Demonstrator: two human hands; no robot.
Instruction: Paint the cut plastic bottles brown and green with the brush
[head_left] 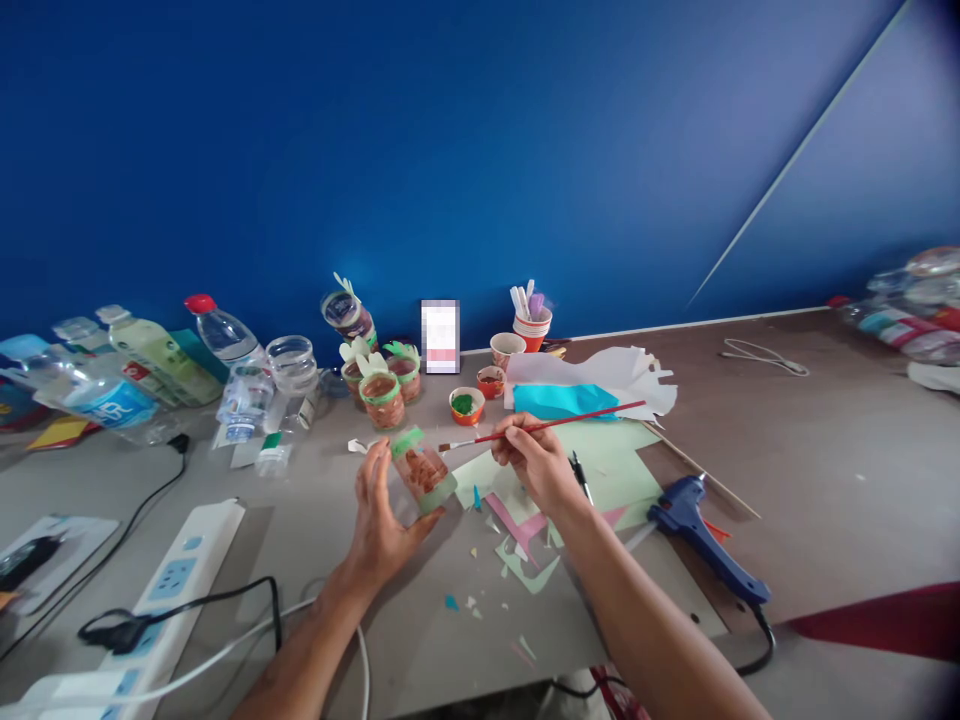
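My left hand [386, 515] grips a small clear plastic cup [422, 470], tilted, with a green rim and reddish-brown paint on part of its side. Between the fingers of my right hand [532, 460] is a red paintbrush [570, 420], its bristles pointing left, close to the cup's side; I cannot tell whether they touch it. Just beyond the hands stand a paper cup with green paint [466, 405] and another with brown paint [491, 382]. Several painted cups [382, 400] with green rims and pale paper cut-outs are grouped behind my left hand.
Plastic bottles [161, 355] crowd the back left. A white power strip [176, 590] with cables lies at the front left. Right of my right arm rests a blue glue gun [709, 540]. Paper scraps [525, 530] and a blue sheet [562, 400] lie on the table.
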